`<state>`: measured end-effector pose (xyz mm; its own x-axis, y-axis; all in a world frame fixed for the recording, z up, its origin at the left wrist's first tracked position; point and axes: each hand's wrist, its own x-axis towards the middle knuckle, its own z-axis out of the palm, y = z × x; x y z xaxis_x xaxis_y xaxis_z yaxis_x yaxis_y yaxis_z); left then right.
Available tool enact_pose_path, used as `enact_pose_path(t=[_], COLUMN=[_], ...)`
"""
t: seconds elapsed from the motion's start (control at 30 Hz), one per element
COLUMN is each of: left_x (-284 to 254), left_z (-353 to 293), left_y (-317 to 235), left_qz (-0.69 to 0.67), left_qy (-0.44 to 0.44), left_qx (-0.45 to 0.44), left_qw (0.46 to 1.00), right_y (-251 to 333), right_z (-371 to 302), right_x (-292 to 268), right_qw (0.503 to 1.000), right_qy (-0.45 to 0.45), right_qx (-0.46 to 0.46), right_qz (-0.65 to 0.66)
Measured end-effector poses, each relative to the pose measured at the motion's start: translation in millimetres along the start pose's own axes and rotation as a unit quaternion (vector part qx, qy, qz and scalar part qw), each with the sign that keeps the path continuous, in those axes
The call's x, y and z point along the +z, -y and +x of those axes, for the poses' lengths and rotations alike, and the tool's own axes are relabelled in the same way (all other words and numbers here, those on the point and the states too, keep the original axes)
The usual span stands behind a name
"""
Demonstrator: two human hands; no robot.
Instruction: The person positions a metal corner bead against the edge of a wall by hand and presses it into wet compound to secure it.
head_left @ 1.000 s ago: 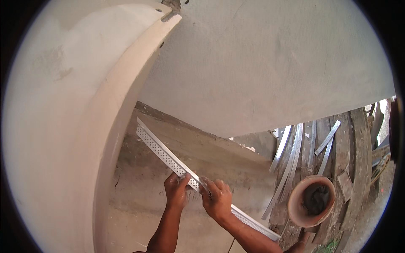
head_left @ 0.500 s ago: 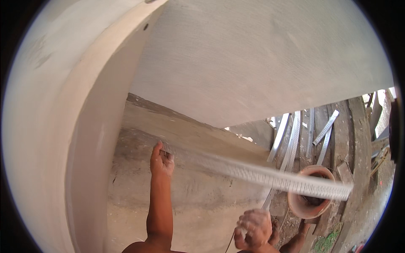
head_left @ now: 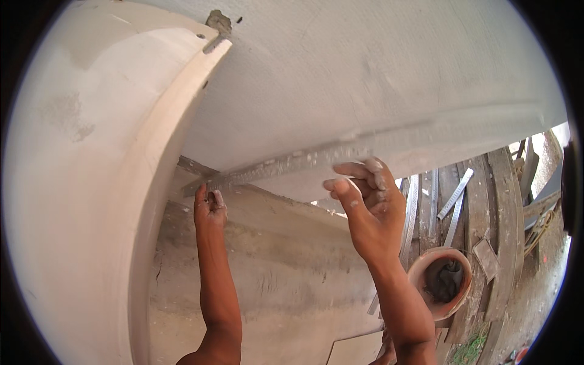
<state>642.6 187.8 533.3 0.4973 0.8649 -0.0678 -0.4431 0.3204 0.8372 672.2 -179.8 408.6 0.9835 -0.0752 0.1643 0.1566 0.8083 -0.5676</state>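
Observation:
A long perforated metal corner bead point(head_left: 286, 163) slants up to the right across the pale plastered surface, blurred toward its far end. My left hand point(head_left: 210, 210) is pinched around its left end, close to the beam edge. Just below the bead's middle, my right hand point(head_left: 378, 213) is raised with the fingers curved and apart, and nothing shows in its grasp. White dust or plaster coats the fingertips of both hands.
A curved pale beam or column point(head_left: 161, 134) bounds the left side. At lower right, a round bucket point(head_left: 418, 267) with a dark lump point(head_left: 449, 280) inside stands on wooden planks point(head_left: 506, 201). More metal strips point(head_left: 455, 193) lie beyond it. A green tangle point(head_left: 471, 348) sits at bottom right.
The bead's right end has swung upward, from over the bucket to against the plastered surface. My right hand has risen from the bottom and opened. My left hand has moved slightly up and left.

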Motion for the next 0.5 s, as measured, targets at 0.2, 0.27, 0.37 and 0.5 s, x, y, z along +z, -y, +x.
enact_pose_path(t=[0.2, 0.27, 0.37, 0.5], left_x=[28, 28, 37, 51], left_z=[5, 7, 3, 0], left_y=[-6, -20, -28, -26], left_qz=[-0.048, -0.040, -0.058, -0.043], left_qy=[-0.005, 0.015, 0.020, 0.005], left_qx=[-0.015, -0.021, -0.036, 0.048], left_qw=[0.999, 0.999, 0.997, 0.998], right_y=[8, 7, -4, 8], right_z=[38, 45, 51, 58], right_x=[37, 47, 62, 81], right_qw=[0.998, 0.997, 0.993, 0.992], right_qy=[0.058, 0.072, 0.080, 0.085], right_qx=[-0.015, -0.036, -0.086, -0.080], right_qz=[-0.006, -0.015, 0.002, 0.043])
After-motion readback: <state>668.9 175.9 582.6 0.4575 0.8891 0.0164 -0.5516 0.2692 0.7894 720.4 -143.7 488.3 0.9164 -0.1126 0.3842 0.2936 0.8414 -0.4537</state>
